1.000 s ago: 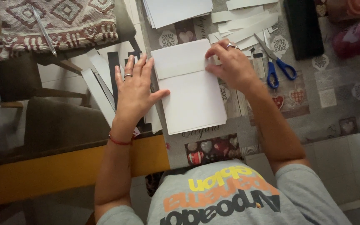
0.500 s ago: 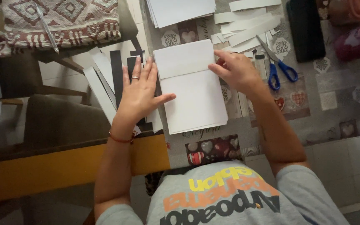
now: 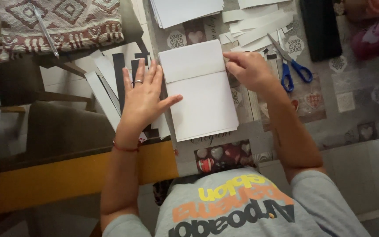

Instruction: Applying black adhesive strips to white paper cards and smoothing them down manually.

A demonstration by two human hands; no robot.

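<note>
A white sheet of paper (image 3: 202, 98) lies on the table in front of me, its far end folded over into a flap (image 3: 191, 59). My left hand (image 3: 143, 96) lies flat with fingers spread at the sheet's left edge, thumb on the paper, a ring on one finger and a red string at the wrist. My right hand (image 3: 248, 70) presses its fingertips on the right end of the fold, at the flap's edge.
Blue-handled scissors (image 3: 292, 70) lie right of my right hand. White paper strips (image 3: 259, 26) and a paper stack (image 3: 185, 11) lie beyond the sheet. Black and white strips (image 3: 110, 83) sit left of my left hand. A patterned cushion (image 3: 62, 22) is far left, a black case (image 3: 319, 26) far right.
My right hand has slid down along the sheet's right edge to the fold line. My left hand has stayed flat at the left edge.
</note>
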